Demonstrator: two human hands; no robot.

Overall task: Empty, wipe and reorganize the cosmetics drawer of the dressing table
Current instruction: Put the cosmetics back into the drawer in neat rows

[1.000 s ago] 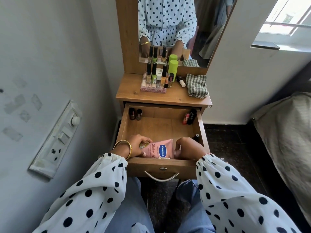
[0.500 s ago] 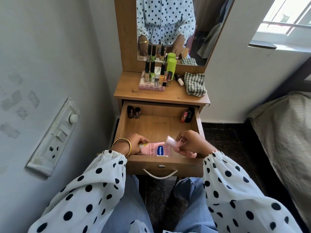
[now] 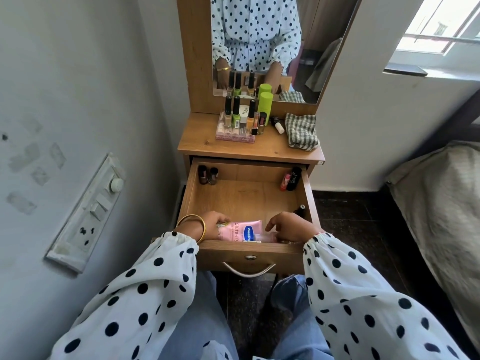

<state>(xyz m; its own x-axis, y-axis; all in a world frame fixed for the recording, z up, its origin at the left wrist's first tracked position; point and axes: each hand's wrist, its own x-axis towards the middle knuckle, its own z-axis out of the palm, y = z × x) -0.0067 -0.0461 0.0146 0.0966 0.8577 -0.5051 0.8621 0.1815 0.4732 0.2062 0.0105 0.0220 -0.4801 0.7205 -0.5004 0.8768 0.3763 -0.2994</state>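
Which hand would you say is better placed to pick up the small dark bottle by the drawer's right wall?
Right. The right hand lies just in front of the dark bottle, while the left hand holds the pink tube across the drawer.

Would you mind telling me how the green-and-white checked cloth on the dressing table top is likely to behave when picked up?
The checked cloth lies crumpled in soft folds, so it will probably be floppy and drape from the hands. It looks like thin woven fabric, likely light. It should not roll, though pushing it might bunch it.

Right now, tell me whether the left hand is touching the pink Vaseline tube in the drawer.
Touching. The head view shows the left hand resting its fingers against the pink Vaseline tube at its left end.
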